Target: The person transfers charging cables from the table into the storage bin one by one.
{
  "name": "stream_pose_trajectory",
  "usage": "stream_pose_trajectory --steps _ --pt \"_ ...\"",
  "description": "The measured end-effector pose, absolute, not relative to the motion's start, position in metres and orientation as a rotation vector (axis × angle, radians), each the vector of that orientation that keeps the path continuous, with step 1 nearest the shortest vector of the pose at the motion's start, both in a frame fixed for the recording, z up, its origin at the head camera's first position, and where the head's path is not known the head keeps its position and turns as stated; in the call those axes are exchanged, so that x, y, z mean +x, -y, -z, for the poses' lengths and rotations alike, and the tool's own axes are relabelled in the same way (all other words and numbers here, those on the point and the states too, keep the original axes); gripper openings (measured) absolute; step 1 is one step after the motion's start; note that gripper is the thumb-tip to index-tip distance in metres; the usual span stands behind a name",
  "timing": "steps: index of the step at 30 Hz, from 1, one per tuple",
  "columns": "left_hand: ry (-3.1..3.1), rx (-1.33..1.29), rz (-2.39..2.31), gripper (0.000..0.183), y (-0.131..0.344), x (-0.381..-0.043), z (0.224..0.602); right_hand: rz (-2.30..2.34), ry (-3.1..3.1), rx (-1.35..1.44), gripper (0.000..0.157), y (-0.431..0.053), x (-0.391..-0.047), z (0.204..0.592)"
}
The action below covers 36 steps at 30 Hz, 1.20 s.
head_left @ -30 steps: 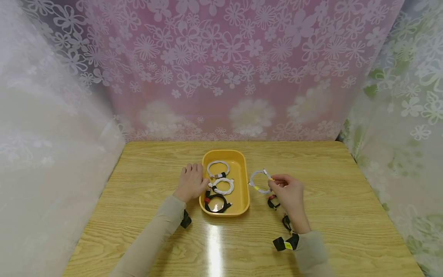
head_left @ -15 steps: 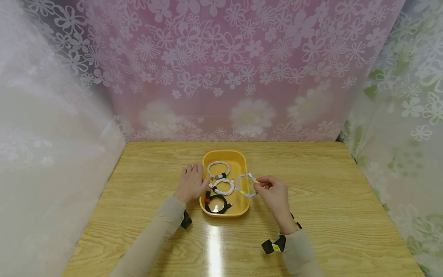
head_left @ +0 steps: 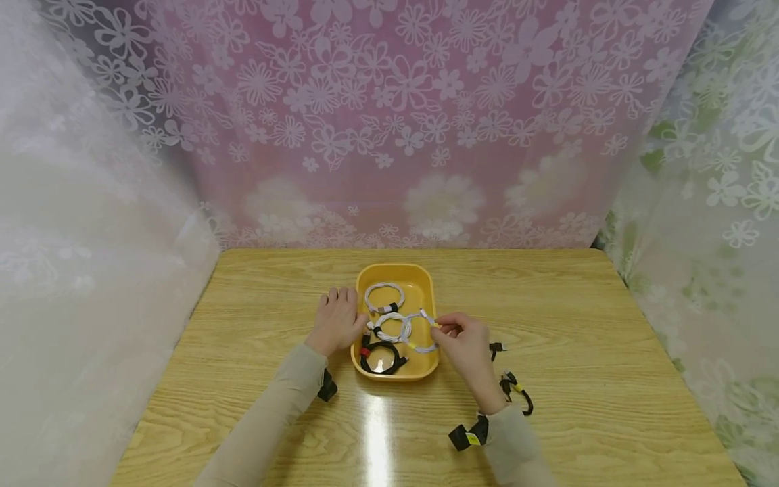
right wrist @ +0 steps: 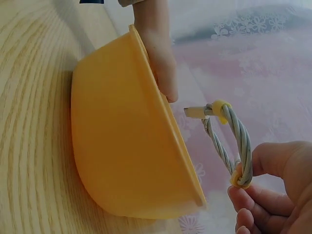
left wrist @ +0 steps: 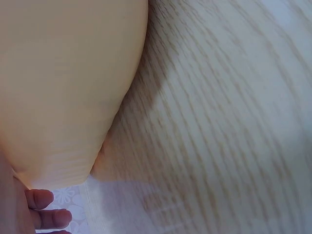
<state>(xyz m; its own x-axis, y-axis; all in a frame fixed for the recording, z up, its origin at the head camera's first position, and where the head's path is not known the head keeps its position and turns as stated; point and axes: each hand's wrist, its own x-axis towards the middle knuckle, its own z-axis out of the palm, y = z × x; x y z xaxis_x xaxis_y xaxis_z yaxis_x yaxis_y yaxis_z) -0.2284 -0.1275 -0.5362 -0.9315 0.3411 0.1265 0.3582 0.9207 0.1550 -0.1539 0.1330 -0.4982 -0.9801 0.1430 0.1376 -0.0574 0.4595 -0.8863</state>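
My right hand [head_left: 465, 345] pinches a coiled pale grey-white charging cable [head_left: 421, 350] with yellow ties between thumb and fingers. The coil hangs over the right part of a yellow plastic tray [head_left: 402, 272]; the right wrist view has the cable [right wrist: 242, 139] above the rim. At the tray's left side my left hand [head_left: 335, 321] holds the wall, thumb over the rim. Inside lie a white cable coil [head_left: 402, 293] at the back, another white coil [head_left: 385, 336] in the middle and a black coil [head_left: 364, 365] with a red tie in front. The left wrist view shows fingertips [left wrist: 56, 219] past a large smooth pale surface.
Right of the tray, a black cable with a yellow tie [head_left: 528, 400] lies on the wooden table [head_left: 584, 325]. Another black cable end [head_left: 498, 347] shows beside my right wrist, partly hidden. A flowered curtain [head_left: 389, 135] hangs behind the table.
My right hand has carried the grey-white cable leftwards, from the table on the right to above the tray. The black cables on the right have come into view. My left hand has stayed put.
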Motion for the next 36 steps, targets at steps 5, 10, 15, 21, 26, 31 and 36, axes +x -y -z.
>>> stream_pose_trajectory --steps 5,10,15,21,26,31,36 --pt "2.985 -0.543 0.287 0.019 0.127 -0.228 0.537 -1.479 2.563 0.033 0.011 -0.132 -0.156 0.499" --pt "2.985 -0.547 0.291 0.02 0.128 -0.228 0.538 -1.41 2.65 0.115 0.012 -0.133 -0.159 0.5" --pt "2.999 -0.54 0.283 0.021 0.128 -0.228 0.537 -1.293 2.727 0.217 0.012 -0.133 -0.164 0.502" --pt "2.993 -0.539 0.305 0.021 0.127 -0.227 0.535 -1.165 2.759 0.402 0.01 -0.135 -0.171 0.507" --pt "3.011 -0.529 0.284 0.02 0.127 -0.228 0.535 -1.074 2.725 0.622 0.011 -0.137 -0.179 0.51" --pt "3.021 -0.526 0.278 0.021 0.127 -0.228 0.534 -0.956 2.708 0.802 0.011 -0.14 -0.187 0.512" --pt "3.016 -0.529 0.276 0.021 0.127 -0.229 0.535 -0.833 2.703 0.949 0.012 -0.14 -0.193 0.511"
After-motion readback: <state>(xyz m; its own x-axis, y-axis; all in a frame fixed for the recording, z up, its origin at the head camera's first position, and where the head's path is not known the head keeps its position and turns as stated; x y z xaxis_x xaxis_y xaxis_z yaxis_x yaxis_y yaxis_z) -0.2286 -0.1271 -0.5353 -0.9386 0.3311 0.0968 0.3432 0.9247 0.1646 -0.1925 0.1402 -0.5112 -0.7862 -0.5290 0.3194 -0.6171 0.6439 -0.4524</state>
